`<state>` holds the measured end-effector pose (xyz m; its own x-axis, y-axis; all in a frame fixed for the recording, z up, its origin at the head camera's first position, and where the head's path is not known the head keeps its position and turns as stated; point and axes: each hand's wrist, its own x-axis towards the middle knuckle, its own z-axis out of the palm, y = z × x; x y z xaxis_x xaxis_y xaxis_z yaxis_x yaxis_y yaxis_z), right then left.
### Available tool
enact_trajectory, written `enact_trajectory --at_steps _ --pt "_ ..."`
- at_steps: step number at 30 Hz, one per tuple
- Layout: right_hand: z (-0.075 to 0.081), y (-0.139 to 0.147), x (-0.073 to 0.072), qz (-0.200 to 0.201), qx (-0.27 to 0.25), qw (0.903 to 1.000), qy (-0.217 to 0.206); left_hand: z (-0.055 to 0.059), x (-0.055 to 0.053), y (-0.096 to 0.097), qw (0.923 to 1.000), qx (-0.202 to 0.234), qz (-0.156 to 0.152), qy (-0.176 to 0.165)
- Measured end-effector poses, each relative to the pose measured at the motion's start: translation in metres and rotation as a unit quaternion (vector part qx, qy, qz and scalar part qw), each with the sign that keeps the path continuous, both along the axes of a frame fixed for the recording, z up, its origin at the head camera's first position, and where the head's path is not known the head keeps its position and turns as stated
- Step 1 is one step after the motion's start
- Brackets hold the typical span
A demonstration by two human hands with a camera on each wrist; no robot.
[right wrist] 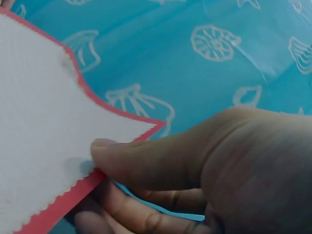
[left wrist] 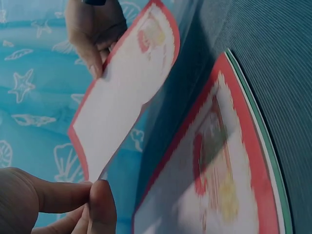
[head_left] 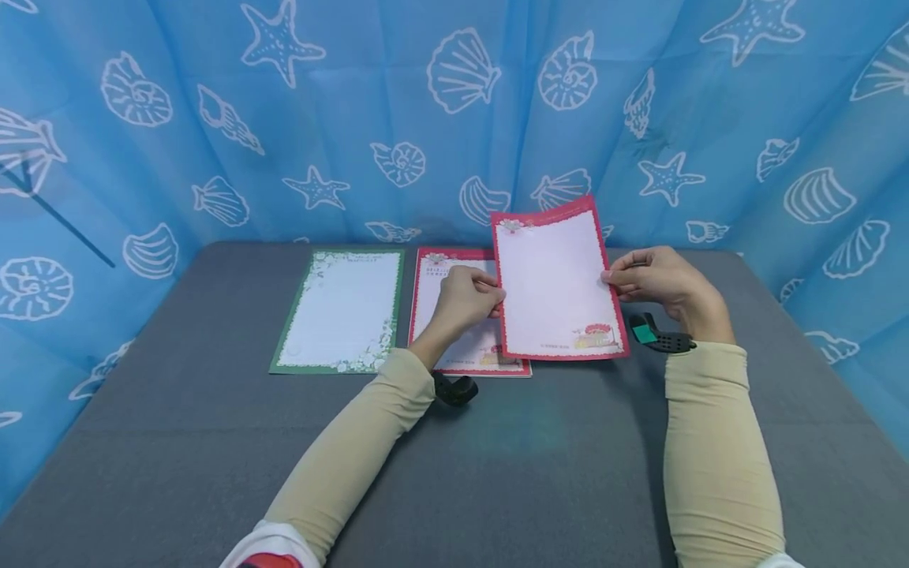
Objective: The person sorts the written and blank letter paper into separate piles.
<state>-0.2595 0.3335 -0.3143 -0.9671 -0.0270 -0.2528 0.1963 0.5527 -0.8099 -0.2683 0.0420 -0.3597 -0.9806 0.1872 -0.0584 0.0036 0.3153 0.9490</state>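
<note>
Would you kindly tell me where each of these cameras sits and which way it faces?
Head: worn on the head, looking forward and down at the table and raised red-bordered sheet; shows left hand, right hand and both sleeves.
Left wrist: on that wrist, looking past the left hand's fingers along the raised sheet, the red-topped pile at picture right; the right hand also shows.
Right wrist: on that wrist, looking over the right hand's thumb and fingers.
Shared: both wrist views show the raised sheet and blue curtain.
</note>
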Motion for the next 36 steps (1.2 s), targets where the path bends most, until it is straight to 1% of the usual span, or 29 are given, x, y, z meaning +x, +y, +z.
enact_trajectory --at_steps 2,5,10,14,17,21,26,31,36 --pt "0.0 0.006 0.001 0.0 0.012 0.9999 -0.007 -0.001 -0.001 0.008 1.0 -0.003 0.003 -0.006" --pt "0.0 0.013 0.002 -0.009 0.028 0.9994 -0.017 -0.002 0.0 0.017 0.9999 -0.006 0.005 -0.015" --pt "0.001 0.019 0.005 -0.01 0.049 0.9983 -0.03 -0.006 0.001 0.029 0.999 -0.038 -0.006 -0.023" --pt "0.001 0.022 0.007 -0.009 0.065 0.9971 -0.038 -0.007 0.002 0.036 0.9969 -0.076 -0.012 -0.015" --pt "0.002 0.025 0.008 -0.013 0.075 0.9962 -0.043 -0.007 0.003 0.041 0.9957 -0.091 -0.011 -0.013" --pt "0.002 0.031 0.01 -0.018 0.084 0.995 -0.051 -0.007 0.004 0.048 0.994 -0.106 -0.012 -0.02" --pt "0.001 0.035 0.01 -0.021 0.086 0.9943 -0.059 -0.008 0.005 0.056 0.989 -0.147 -0.012 -0.013" --pt "0.0 0.035 0.009 -0.03 0.098 0.9925 -0.066 -0.008 0.008 0.059 0.9858 -0.168 -0.007 -0.005" --pt "-0.002 0.037 0.01 -0.036 0.114 0.9901 -0.075 -0.009 0.009 0.061 0.984 -0.178 -0.007 0.005"
